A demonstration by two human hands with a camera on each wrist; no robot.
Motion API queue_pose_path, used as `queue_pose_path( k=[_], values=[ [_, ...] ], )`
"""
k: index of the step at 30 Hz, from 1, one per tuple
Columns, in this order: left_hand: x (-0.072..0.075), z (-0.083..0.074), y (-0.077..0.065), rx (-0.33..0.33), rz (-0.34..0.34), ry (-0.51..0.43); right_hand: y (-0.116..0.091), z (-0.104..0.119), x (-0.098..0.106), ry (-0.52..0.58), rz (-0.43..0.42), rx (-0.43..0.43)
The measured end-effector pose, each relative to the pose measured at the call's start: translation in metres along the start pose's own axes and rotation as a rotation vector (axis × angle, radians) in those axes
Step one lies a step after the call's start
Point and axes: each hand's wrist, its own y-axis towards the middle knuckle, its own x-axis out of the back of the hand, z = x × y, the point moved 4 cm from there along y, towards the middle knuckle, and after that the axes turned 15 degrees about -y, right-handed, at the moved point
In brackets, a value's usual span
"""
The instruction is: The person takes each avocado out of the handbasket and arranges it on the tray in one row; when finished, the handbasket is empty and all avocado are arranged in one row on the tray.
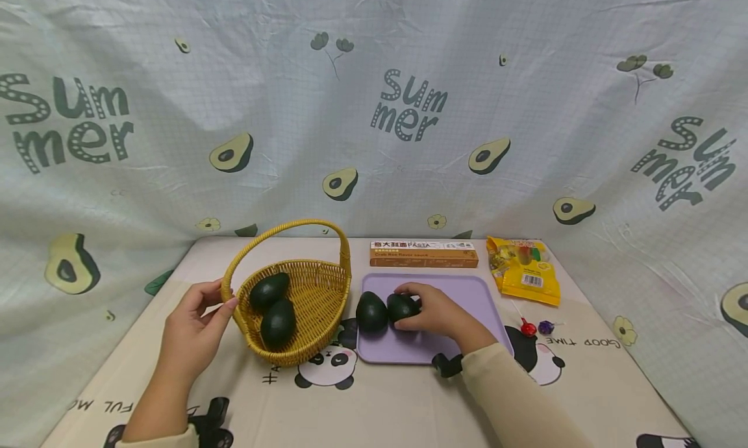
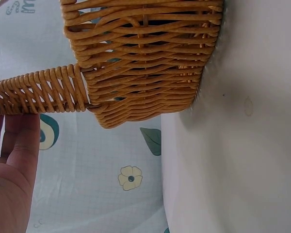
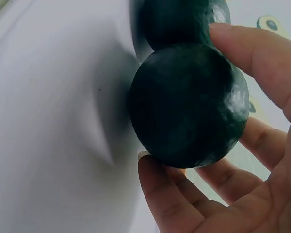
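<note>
My left hand (image 1: pixel 195 331) pinches the handle of a yellow wicker basket (image 1: pixel 318 305) at its left side; the left wrist view shows the fingers against the woven handle (image 2: pixel 43 92). Inside the basket lie two dark green avocados, one (image 1: pixel 269 292) behind the other (image 1: pixel 278 323). On the lilac tray (image 1: pixel 467 292) two more avocados sit side by side. Around the right one (image 1: pixel 402 308) curl the fingers and thumb of my right hand (image 1: pixel 435 315). The left one (image 1: pixel 371 313) stands close beside it. In the right wrist view the gripped avocado (image 3: pixel 189 107) overlaps its neighbour.
Behind the tray lies a pasta box (image 1: pixel 423 254). To the right are yellow snack bags (image 1: pixel 526 271), a red lollipop (image 1: pixel 528 328) and a purple lollipop (image 1: pixel 546 327). A panda-print cloth (image 1: pixel 327 409) covers the table, and a printed curtain (image 1: pixel 374 110) hangs behind.
</note>
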Motion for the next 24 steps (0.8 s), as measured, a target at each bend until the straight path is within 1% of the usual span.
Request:
queue_pose_path(
  k=[5, 19, 24],
  values=[
    [-0.0004, 0.0000, -0.0006, 0.008, 0.001, 0.004, -0.0022, -0.0005, 0.0018, 0.028, -0.002, 0.010],
    [-0.0001, -0.0005, -0.0011, 0.010, 0.005, -0.009, -0.0012, -0.0057, 0.0050, 0.065, -0.027, -0.002],
    [-0.0003, -0.0011, -0.0013, 0.014, 0.007, -0.005, -0.0017, -0.0036, 0.0090, 0.078, -0.030, 0.004]
  ],
)
